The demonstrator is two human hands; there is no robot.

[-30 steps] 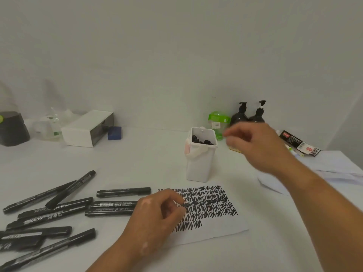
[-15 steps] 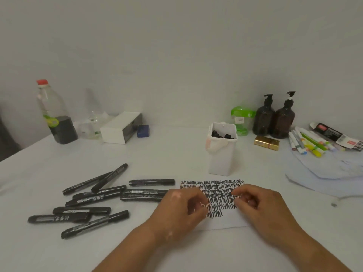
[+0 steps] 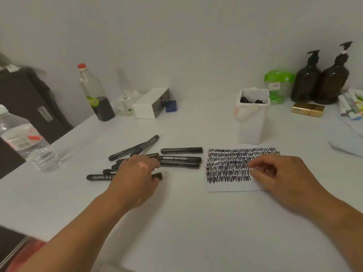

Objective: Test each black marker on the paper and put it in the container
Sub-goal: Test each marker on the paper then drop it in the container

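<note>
Step in hand: fetching the next marker to test, as I judge it; no marker is on the paper yet.
Left grip [image 3: 135,175]: laid palm-down over the pile, fingers curved onto the barrels. I cannot tell whether it has closed on one.
Right grip [image 3: 284,175]: holds nothing; its loosely curled fingertips rest on the paper.
Black markers [image 3: 180,159]: loose on the desk [image 3: 186,222], under and just beyond the left grip; three lie side by side between the two grips.
Front marker [image 3: 98,177]: runs beneath the left grip's palm, one end showing on each side.
Paper [image 3: 231,186]: under the right grip, nearly filled with black scribble, with a bare strip along its near edge.
Container [image 3: 252,124]: beyond the right grip, just behind the paper, with dark marker ends showing inside.
Next move: close on one barrel, lift it clear of its neighbours, uncap it and scribble on the bare strip.
</note>
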